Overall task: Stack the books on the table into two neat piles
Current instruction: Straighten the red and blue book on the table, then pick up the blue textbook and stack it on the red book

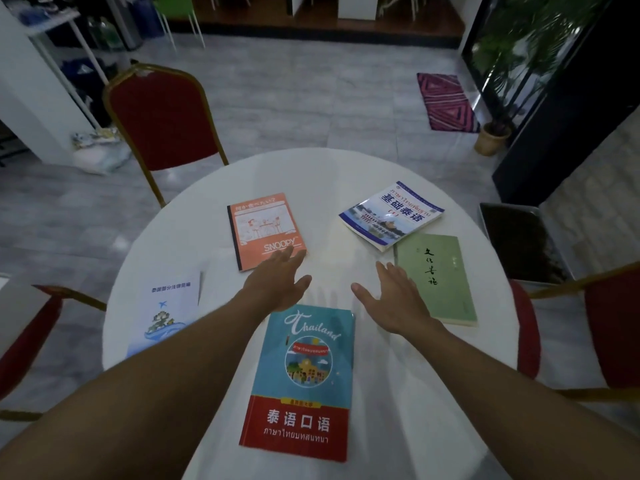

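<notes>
Five books are lying single and flat on the round white table (433, 393), nothing stacked yet, so you are sitting at the very start of the job. Both your hands are reaching out over the middle, palms down, fingers spread wide, holding nothing. Your left hand (277, 282) is hovering with its fingertips over the near right corner of the orange Snoopy notebook (264, 230); I cannot tell if it is touching. Your right hand (394, 299) is hanging just beside the left edge of the green book (440, 277), seemingly not on it.

The blue-and-white textbook (391, 213) is sitting far right, its near corner overlapping the far edge of the green one. The Thailand book (304, 382) is lying nearest, between your forearms. The white booklet (169, 310) is lying near left, partly under your left arm.

For this first pick, you are probably best off taking one book per hand: slide the notebook toward you, thumb under the edge, then lift, since thin covers are hard to pinch flat. On the right, lift the textbook off first or the green book is likely dragging it. I would be using the Thailand book and the green book as bases, big ones low, and squaring spines and corners as you are setting each one down. Mind the table edge near the white booklet
</notes>
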`<action>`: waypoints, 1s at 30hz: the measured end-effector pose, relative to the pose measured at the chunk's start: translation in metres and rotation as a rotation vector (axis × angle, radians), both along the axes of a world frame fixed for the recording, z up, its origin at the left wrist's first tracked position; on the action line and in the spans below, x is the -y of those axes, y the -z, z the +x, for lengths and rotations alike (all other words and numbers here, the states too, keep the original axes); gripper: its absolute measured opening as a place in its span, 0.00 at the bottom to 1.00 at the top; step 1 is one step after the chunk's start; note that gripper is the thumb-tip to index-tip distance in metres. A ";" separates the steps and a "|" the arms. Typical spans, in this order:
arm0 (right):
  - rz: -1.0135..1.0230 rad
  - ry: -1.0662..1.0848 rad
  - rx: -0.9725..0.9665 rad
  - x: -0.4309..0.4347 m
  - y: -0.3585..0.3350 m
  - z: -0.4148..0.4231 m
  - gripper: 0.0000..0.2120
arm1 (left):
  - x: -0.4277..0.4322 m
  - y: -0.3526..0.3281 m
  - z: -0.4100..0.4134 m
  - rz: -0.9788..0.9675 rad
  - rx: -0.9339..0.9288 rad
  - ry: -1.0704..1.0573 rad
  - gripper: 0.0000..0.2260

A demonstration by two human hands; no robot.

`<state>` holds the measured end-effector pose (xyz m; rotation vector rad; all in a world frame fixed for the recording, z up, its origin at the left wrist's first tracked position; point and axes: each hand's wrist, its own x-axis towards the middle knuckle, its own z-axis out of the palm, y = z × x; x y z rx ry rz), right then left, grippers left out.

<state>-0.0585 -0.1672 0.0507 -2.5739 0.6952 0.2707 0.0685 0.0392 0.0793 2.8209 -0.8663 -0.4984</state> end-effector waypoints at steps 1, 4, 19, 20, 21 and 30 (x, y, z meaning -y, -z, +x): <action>0.007 0.012 0.006 0.002 -0.001 0.001 0.43 | 0.004 -0.001 0.002 -0.006 -0.001 0.003 0.30; 0.038 0.055 0.032 0.010 -0.004 0.006 0.41 | 0.017 -0.004 0.011 -0.018 0.000 0.019 0.30; 0.248 0.426 0.171 0.067 0.029 0.068 0.30 | 0.112 0.024 0.096 -0.030 -0.076 0.100 0.30; 0.259 0.449 0.200 0.072 0.032 0.075 0.24 | 0.119 0.029 0.103 -0.033 -0.087 0.102 0.31; 0.258 0.472 0.233 0.078 0.037 0.082 0.16 | 0.127 0.034 0.111 -0.040 -0.094 0.106 0.31; 0.200 0.586 0.271 0.125 0.073 0.139 0.29 | 0.194 0.081 0.170 -0.183 -0.192 0.123 0.23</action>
